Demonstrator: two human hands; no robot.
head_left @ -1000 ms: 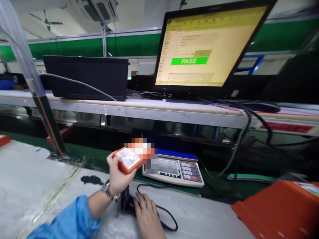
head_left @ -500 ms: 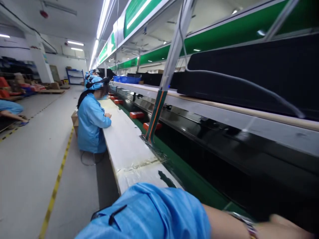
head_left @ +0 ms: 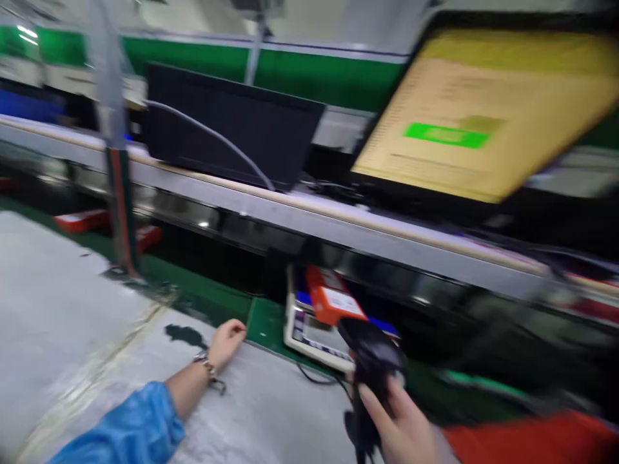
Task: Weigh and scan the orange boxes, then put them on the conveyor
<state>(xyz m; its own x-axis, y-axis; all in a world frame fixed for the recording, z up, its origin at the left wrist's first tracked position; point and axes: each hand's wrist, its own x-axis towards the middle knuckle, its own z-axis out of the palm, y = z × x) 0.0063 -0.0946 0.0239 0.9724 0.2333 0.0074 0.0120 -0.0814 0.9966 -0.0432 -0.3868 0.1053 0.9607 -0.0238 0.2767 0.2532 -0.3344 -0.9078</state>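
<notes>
Your small orange box with the white label [head_left: 333, 298] is out of your left hand now – 1 s ago you held it up, now it sits on the grey weighing scale [head_left: 309, 330] at the far edge of the white worktop [head_left: 271, 412], by the green belt. Left hand [head_left: 225, 341] rests empty on the worktop w/ fingers loosely curled, near the far edge. Right hand [head_left: 401, 425] has lifted the black handheld scanner [head_left: 370, 361] – it lay flat before – fingers wrapped round its grip, head just beside the box. Frame's blurred, so label contact can't be told. Monitor w/ yellow screen [head_left: 488, 109] shows a green bar, as before.
</notes>
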